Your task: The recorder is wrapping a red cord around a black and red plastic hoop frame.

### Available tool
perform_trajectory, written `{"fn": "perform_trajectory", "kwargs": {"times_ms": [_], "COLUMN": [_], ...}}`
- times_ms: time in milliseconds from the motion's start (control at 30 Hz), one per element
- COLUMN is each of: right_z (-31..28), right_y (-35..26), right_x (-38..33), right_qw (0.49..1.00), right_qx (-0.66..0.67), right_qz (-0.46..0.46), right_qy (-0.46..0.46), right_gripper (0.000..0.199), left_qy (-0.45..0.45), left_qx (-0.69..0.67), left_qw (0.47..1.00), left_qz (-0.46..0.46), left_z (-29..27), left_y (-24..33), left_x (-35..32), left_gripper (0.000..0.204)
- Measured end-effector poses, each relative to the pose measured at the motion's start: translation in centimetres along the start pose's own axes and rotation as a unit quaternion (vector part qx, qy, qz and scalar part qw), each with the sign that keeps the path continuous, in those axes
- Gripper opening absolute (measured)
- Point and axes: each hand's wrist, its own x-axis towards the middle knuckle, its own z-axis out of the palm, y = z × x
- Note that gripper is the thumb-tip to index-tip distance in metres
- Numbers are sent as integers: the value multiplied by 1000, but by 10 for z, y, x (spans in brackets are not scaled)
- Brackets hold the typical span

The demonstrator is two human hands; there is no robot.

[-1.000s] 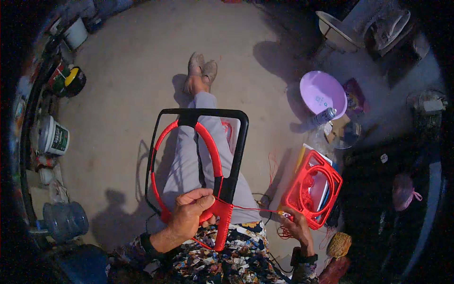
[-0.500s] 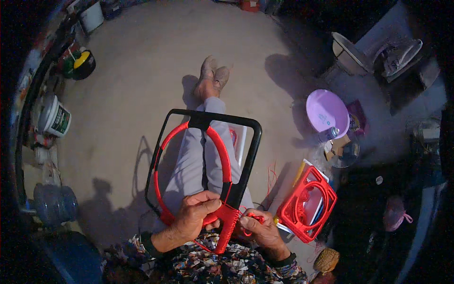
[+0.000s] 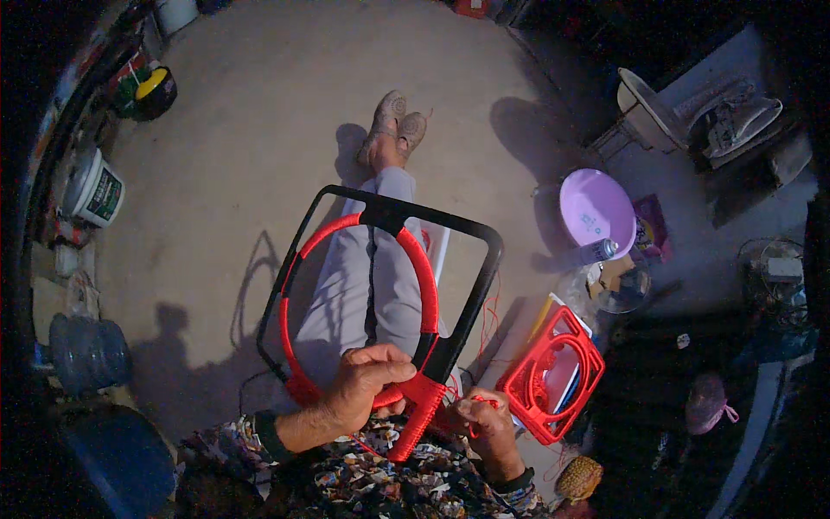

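Observation:
A black rectangular frame with a ring inside it (image 3: pixel 430 275) rests over my lap, and much of the ring and its lower corner is wrapped in red cord. My left hand (image 3: pixel 361 387) grips the ring's lower part, its thumb lying on the red wrapping. Just right of the wrapped corner, my right hand (image 3: pixel 486 424) is closed around a small bundle of red cord (image 3: pixel 486 401). Thin red strands run between that hand and the corner. Some fingertips of both hands are hidden.
To my right, a red frame (image 3: pixel 564 331) lies on a white container. Beyond it are a purple basin (image 3: pixel 596 208) and a spray can (image 3: pixel 600 251). At left stand a white bucket (image 3: pixel 97 192), a clear water jug (image 3: pixel 89 353) and a yellow-and-black pot (image 3: pixel 156 91).
My right hand has moved slightly right and down with the cord bundle, away from the wrapped corner. The frame has tilted a little; my left hand keeps its hold.

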Motion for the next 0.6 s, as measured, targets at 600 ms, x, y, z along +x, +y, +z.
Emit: {"fn": "perform_trajectory", "kwargs": {"times_ms": [600], "right_z": [-22], "right_y": [40], "right_x": [-3], "right_qw": [977], "right_qx": [196], "right_qz": [50], "right_qy": [-61], "right_gripper": [24], "left_qy": [-114], "left_qx": [55], "left_qw": [992], "left_qz": [13], "left_z": [-4], "left_y": [11], "left_x": [-4], "left_gripper": [18]}}
